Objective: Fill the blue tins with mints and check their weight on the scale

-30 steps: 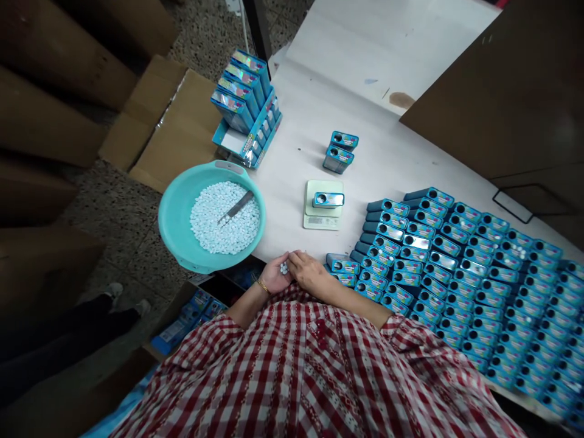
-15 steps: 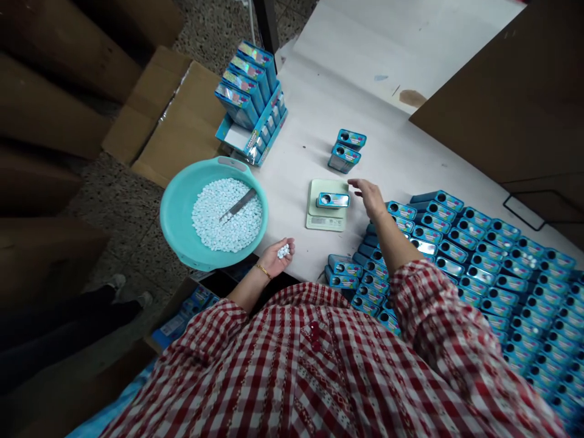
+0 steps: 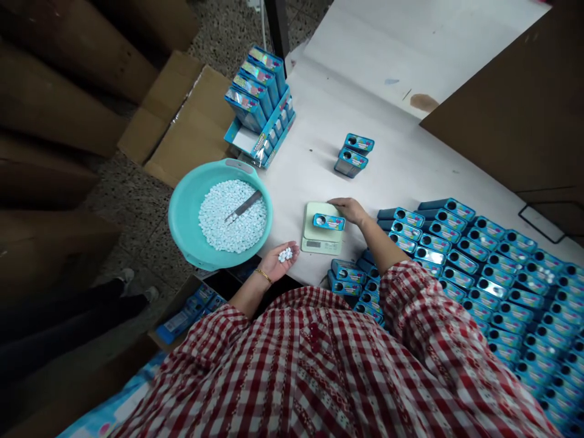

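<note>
In my cupped left hand (image 3: 274,263), turned palm up beside the bowl, lies a small heap of white candies (image 3: 286,254). My right hand (image 3: 351,210) is at the far right corner of a pale green digital scale (image 3: 314,246), its fingers bent along the far edge. On the scale's plate stands a blue tin (image 3: 328,222) with a round opening in its top, and some white shows in the hole. A turquoise bowl (image 3: 182,210) left of my hands holds many white candies, with a dark flat blade-like tool (image 3: 246,205) resting in them.
Two blue tins (image 3: 353,159) stand beyond the scale. Many tins (image 3: 477,249) fill the table's right side in rows. A display tray (image 3: 262,146) with tall tins sits at the far left. Cardboard boxes (image 3: 177,115) and another person's legs (image 3: 82,316) are left of the table.
My right hand has moved in to the scale's far edge. The scale, with the tin on it, has slid nearer to me. My left hand still holds the candies.
</note>
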The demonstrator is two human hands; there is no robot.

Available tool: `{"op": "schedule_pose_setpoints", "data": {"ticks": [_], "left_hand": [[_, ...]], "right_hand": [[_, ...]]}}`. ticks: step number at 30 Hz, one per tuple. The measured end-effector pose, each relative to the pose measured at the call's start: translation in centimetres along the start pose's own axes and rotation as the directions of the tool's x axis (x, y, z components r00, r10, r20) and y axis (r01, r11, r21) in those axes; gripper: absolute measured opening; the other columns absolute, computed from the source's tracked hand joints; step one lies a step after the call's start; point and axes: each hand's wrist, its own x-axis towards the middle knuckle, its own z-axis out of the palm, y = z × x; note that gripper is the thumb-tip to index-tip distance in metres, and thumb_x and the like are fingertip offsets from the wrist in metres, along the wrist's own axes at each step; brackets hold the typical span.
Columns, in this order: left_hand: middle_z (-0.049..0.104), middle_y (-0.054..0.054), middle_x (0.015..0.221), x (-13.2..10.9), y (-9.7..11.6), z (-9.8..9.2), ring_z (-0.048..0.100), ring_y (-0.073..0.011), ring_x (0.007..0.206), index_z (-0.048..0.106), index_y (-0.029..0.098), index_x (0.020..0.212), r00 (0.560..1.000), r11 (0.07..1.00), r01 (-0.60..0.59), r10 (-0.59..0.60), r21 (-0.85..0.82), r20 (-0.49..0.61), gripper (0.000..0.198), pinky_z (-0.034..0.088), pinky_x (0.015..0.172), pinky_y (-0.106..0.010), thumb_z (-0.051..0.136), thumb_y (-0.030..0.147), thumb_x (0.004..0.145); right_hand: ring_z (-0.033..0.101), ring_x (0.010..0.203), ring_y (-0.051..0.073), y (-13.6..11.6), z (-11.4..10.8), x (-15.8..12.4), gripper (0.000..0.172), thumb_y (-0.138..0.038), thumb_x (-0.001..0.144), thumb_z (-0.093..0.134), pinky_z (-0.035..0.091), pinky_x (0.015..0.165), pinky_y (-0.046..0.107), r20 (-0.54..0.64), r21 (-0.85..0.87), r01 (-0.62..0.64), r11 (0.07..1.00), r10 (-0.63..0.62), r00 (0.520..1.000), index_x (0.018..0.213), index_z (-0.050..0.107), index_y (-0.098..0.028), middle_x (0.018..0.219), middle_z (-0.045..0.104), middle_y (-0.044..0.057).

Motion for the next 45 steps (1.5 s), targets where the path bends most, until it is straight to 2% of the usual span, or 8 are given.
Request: {"op": "schedule_pose_setpoints", "data": {"ticks": [6,9,13,19,29,34,38,45], "left_hand": [[0.068,-0.012,0.085,-0.9,-0.9,-0.6,0.065,-0.016,0.078,0.064,0.007,0.084,0.994,0.999,0.037,-0.035,-0.015,0.105,0.022,0.052,0.071,-0.027,0.043,0.014,0.085],[0.068,-0.011,0.081,-1.5,-2.0,-0.8,0.065,-0.0149,0.073,0.064,0.007,0.084,0.98,0.993,0.115,-0.111,-0.018,0.165,0.028,0.051,0.068,-0.027,0.038,0.018,0.088],[0.064,-0.006,0.068,-2.0,-3.7,-1.4,0.059,-0.0097,0.056,0.063,0.008,0.088,0.956,0.971,0.238,-0.235,0.001,0.174,0.037,0.048,0.055,-0.021,0.031,0.025,0.092],[0.058,-0.001,0.059,-1.9,-5.0,-2.8,0.056,-0.0078,0.049,0.06,0.01,0.074,0.973,0.977,0.21,-0.212,0.029,0.097,0.026,0.047,0.053,-0.019,0.041,0.02,0.089],[0.059,-0.003,0.055,-1.5,-5.3,-2.0,0.056,-0.0102,0.048,0.057,0.01,0.065,0.956,0.963,0.254,-0.264,0.088,0.131,0.031,0.047,0.051,-0.022,0.038,0.016,0.089],[0.063,-0.004,0.061,-1.4,-3.7,1.0,0.059,-0.0104,0.054,0.06,0.009,0.072,0.947,0.982,0.19,-0.188,0.015,0.26,0.028,0.049,0.058,-0.023,0.039,0.015,0.088],[0.068,-0.011,0.078,-1.3,-2.0,3.0,0.065,-0.0155,0.074,0.064,0.006,0.085,0.927,0.995,0.097,-0.103,0.034,0.361,0.026,0.049,0.078,-0.03,0.04,0.017,0.087],[0.068,-0.013,0.087,-1.2,-1.6,1.1,0.065,-0.0177,0.085,0.063,0.007,0.091,0.954,0.999,0.043,-0.044,0.011,0.296,0.026,0.048,0.083,-0.031,0.041,0.019,0.087]], "right_hand": [[0.059,0.095,0.019,-5.4,1.0,-9.4,0.03,-0.023,0.087,0.041,0.046,0.088,0.038,-0.464,-0.212,0.101,0.972,-0.191,0.865,0.108,0.062,-0.018,0.101,0.066,0.008],[0.055,0.099,0.019,-10.0,5.1,-14.6,0.03,-0.023,0.086,0.045,0.047,0.085,0.033,-0.089,-0.325,0.365,0.872,-0.412,0.907,0.114,0.057,-0.019,0.105,0.063,0.009],[0.052,0.099,0.021,-13.4,11.2,-17.8,0.037,-0.015,0.085,0.044,0.049,0.081,0.034,0.238,-0.546,0.379,0.747,-0.296,0.925,0.121,0.049,-0.016,0.115,0.055,0.013],[0.05,0.097,0.018,-13.5,11.9,-17.7,0.027,-0.013,0.086,0.042,0.048,0.078,0.028,0.384,-0.561,0.424,0.712,-0.23,0.894,0.112,0.051,-0.015,0.105,0.055,0.008],[0.055,0.085,0.018,-12.6,11.4,-18.2,0.017,-0.018,0.088,0.041,0.049,0.071,0.029,0.263,-0.45,0.3,0.841,-0.196,0.945,0.102,0.051,-0.016,0.096,0.058,0.009],[0.056,0.089,0.016,-13.0,7.7,-16.9,0.017,-0.02,0.088,0.041,0.049,0.077,0.029,0.024,-0.28,0.335,0.9,-0.343,0.939,0.102,0.051,-0.018,0.095,0.057,0.007],[0.057,0.085,0.016,-13.0,4.2,-13.9,0.02,-0.018,0.085,0.044,0.048,0.075,0.028,-0.144,-0.362,0.257,0.896,-0.326,0.934,0.103,0.053,-0.019,0.095,0.058,0.007],[0.056,0.088,0.018,-12.5,2.9,-9.9,0.027,-0.013,0.084,0.043,0.046,0.073,0.027,0.042,-0.601,0.245,0.761,-0.276,0.96,0.104,0.06,-0.017,0.1,0.058,0.01]]}}
